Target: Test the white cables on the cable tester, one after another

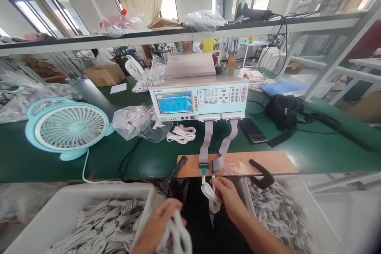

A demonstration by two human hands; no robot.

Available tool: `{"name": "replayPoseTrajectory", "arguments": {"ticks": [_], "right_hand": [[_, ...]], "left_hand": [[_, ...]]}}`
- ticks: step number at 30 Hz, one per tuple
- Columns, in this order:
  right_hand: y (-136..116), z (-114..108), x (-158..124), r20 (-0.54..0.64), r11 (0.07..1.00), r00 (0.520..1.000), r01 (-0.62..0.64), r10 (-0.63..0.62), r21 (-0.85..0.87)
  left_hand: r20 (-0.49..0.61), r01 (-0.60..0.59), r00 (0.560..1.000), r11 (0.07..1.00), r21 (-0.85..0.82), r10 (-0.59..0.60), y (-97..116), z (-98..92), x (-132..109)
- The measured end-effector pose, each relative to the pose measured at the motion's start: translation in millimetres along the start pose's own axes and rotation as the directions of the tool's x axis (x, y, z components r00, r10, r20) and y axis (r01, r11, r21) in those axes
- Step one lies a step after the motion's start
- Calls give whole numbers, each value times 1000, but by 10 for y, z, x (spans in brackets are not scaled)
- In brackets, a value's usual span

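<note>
My right hand (228, 195) pinches a coiled white cable (212, 198) whose ends plug into the two connectors (207, 170) at the front edge of a wooden board (268, 162). Grey ribbon cables (214, 143) run from those connectors up to a pale blue tester with a lit screen (199, 98). My left hand (159, 224), low in the view and blurred, is closed round another bundled white cable (177, 238), above the edge of a white bin (59, 210) filled with several coiled cables.
A turquoise desk fan (68, 127) stands at the left on the green bench (312, 151). Bags of cables (137, 121), a loose coil (181, 133), a phone (252, 130) and a black pouch (281, 107) lie around the tester. More cables (276, 210) pile at the right. People work behind.
</note>
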State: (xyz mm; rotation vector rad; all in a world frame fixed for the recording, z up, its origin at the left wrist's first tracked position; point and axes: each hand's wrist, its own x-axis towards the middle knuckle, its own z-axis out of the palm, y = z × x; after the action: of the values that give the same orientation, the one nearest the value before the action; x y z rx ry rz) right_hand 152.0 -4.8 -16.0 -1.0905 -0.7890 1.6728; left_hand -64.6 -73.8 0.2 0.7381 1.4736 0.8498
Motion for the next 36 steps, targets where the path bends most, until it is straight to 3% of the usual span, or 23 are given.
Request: {"name": "replayPoseTrajectory", "arguments": {"ticks": [3, 6, 9, 14, 19, 21, 24, 25, 27, 29, 30, 31, 33, 35, 36], "right_hand": [[-16, 27, -10, -15, 1000, 1000, 15, -16, -11], [-28, 56, -19, -29, 1000, 999, 26, -26, -10], [-39, 69, -17, -42, 1000, 999, 27, -27, -9], [-15, 90, -19, -62, 997, 997, 40, -44, -65], [125, 41, -187, -7, 987, 999, 48, -50, -155], [113, -155, -282, 11, 982, 1000, 1, 1, -187], [-57, -720, -388, -22, 938, 998, -67, 63, -339], [-139, -942, -415, -47, 885, 999, -42, 23, -464], [-297, -1318, -475, -81, 649, 990, 16, -119, -760], [-397, -1478, -562, -89, 449, 960, 41, -266, -893], [-412, -1457, -612, -60, 427, 960, 66, -274, -902], [-402, -1373, -661, -4, 464, 972, 108, -235, -879], [-317, -1087, -731, 193, 651, 978, 198, -80, -733], [-178, -772, -745, 329, 808, 943, 226, -42, -544], [-102, -644, -735, 332, 854, 941, 219, -58, -472]], "left_hand": [[119, -40, 992, 997, -69, 48, 221, 611, 196], [139, -61, 987, 985, -159, 84, 349, 897, 377], [122, -81, 986, 970, -228, 111, 333, 934, 483], [-7, -143, 989, 959, -246, 146, 224, 951, 501], [50, -154, 984, 962, -225, 169, 28, 1047, 353], [111, -95, 986, 969, -227, 123, -41, 1086, 263], [252, 58, 968, 959, -276, 14, -59, 1129, 142], [293, 84, 956, 952, -296, 7, -49, 1140, 114], [337, 66, 940, 947, -315, 47, -29, 1161, 75], [349, -5, 931, 958, -286, 109, -25, 1191, 54], [351, -46, 926, 965, -260, 138, -28, 1211, 46], [352, -89, 921, 968, -234, 169, -30, 1231, 36], [356, -186, 903, 966, -178, 240, -24, 1263, 6], [360, -300, 878, 948, -104, 317, -1, 1270, -44], [361, -347, 866, 936, -63, 346, 14, 1263, -75]]}}
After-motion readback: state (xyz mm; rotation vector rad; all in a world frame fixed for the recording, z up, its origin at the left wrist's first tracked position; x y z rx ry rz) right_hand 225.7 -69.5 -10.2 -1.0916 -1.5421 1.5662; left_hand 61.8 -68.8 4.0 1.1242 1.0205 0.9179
